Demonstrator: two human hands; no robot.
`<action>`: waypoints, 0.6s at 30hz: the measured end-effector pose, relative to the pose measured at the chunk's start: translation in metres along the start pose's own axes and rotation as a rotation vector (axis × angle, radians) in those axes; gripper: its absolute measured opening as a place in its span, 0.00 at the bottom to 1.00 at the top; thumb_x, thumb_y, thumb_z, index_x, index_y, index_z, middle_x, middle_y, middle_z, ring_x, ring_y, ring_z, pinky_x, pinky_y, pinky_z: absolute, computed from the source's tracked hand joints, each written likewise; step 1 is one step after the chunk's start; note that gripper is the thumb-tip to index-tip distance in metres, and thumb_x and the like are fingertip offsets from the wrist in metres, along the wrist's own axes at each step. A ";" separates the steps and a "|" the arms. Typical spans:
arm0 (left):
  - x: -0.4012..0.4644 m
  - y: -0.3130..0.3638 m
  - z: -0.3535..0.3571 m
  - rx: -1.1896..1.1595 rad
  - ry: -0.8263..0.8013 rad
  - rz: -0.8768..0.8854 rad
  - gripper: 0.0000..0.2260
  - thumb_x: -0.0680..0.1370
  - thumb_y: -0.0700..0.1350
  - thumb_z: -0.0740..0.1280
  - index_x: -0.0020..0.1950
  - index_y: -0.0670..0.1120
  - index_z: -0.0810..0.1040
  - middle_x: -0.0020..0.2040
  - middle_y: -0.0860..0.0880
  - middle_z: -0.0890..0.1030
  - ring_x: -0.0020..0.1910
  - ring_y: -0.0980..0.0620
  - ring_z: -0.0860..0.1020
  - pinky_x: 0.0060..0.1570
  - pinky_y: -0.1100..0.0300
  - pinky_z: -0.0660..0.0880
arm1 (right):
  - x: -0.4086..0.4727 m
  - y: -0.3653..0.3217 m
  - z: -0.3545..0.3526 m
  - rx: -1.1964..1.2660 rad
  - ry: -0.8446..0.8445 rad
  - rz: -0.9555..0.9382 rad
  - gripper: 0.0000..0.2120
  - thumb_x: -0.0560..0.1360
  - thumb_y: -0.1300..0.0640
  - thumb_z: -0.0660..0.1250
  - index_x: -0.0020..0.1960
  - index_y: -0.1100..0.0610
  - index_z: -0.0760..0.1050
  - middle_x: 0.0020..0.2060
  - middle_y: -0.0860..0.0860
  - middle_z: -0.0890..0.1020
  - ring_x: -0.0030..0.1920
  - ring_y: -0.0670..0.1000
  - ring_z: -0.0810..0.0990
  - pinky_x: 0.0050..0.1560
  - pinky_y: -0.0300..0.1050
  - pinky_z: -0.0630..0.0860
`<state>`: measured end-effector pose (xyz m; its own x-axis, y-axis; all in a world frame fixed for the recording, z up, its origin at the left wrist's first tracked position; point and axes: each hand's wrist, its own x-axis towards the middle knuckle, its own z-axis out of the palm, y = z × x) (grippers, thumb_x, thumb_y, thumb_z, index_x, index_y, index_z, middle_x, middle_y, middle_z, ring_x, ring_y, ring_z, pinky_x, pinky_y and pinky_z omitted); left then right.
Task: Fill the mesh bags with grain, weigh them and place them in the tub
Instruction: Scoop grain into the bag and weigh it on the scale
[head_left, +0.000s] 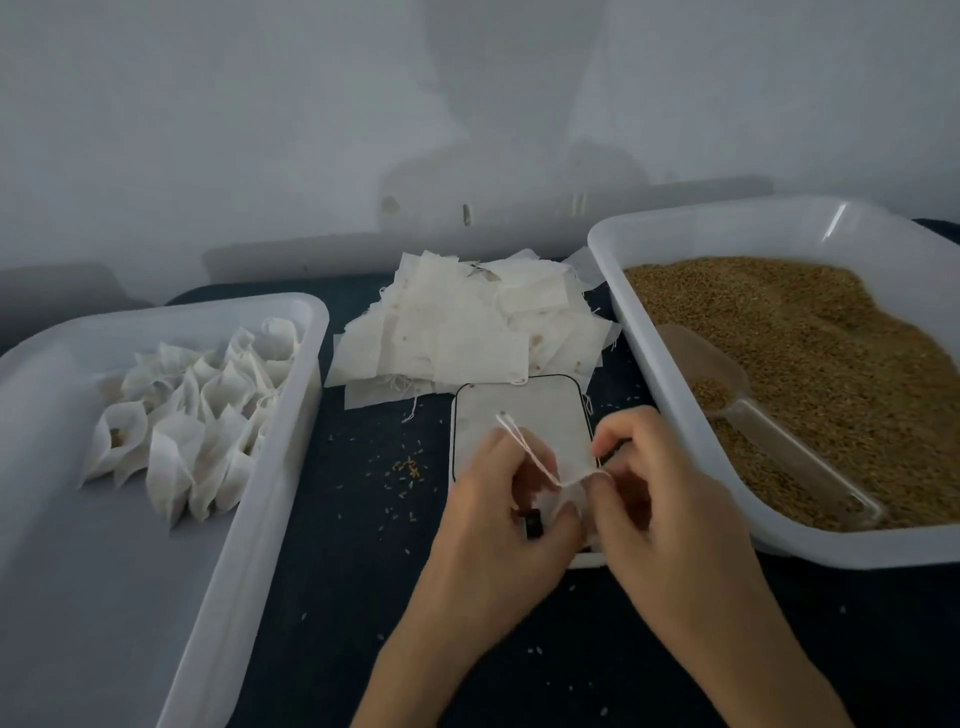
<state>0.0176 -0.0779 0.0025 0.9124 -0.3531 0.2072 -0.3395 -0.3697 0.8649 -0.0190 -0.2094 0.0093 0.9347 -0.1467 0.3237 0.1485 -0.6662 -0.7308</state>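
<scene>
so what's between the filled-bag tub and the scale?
Head view: bare dark tabletop with scattered loose grains between the tub and scale.

Two bare forearms came into the picture from about 6 o'clock and ended in the left hand (506, 512) and the right hand (670, 514). No sleeve, cuff or glove covered either arm as far as the lower edge showed them. The wrists carried no watch or band, and no ring showed on the fingers that could be seen. The nails looked short and unpainted, though the dim light and blur left finer detail unclear
</scene>
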 end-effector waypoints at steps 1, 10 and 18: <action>-0.003 0.000 -0.004 -0.037 -0.083 0.043 0.14 0.70 0.46 0.71 0.53 0.56 0.72 0.49 0.60 0.76 0.51 0.61 0.75 0.47 0.71 0.70 | 0.001 0.001 -0.002 0.090 -0.030 0.044 0.06 0.76 0.57 0.64 0.46 0.49 0.67 0.27 0.49 0.77 0.26 0.45 0.75 0.24 0.38 0.70; -0.004 -0.002 0.012 0.405 -0.017 0.102 0.36 0.69 0.51 0.73 0.64 0.65 0.50 0.57 0.64 0.69 0.63 0.69 0.64 0.76 0.49 0.39 | 0.000 -0.007 -0.012 0.153 -0.163 -0.036 0.03 0.73 0.54 0.63 0.40 0.49 0.72 0.26 0.48 0.75 0.27 0.45 0.73 0.28 0.31 0.66; 0.001 0.002 0.020 0.407 -0.211 0.036 0.22 0.65 0.53 0.68 0.48 0.60 0.55 0.43 0.64 0.70 0.46 0.66 0.68 0.71 0.52 0.58 | 0.001 -0.004 -0.017 -0.212 -0.277 -0.049 0.08 0.79 0.55 0.60 0.42 0.50 0.74 0.32 0.47 0.70 0.34 0.47 0.71 0.34 0.40 0.64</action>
<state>0.0131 -0.0959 -0.0047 0.8458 -0.5241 0.0998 -0.4713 -0.6463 0.6002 -0.0239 -0.2194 0.0222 0.9845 0.0742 0.1589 0.1526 -0.8088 -0.5679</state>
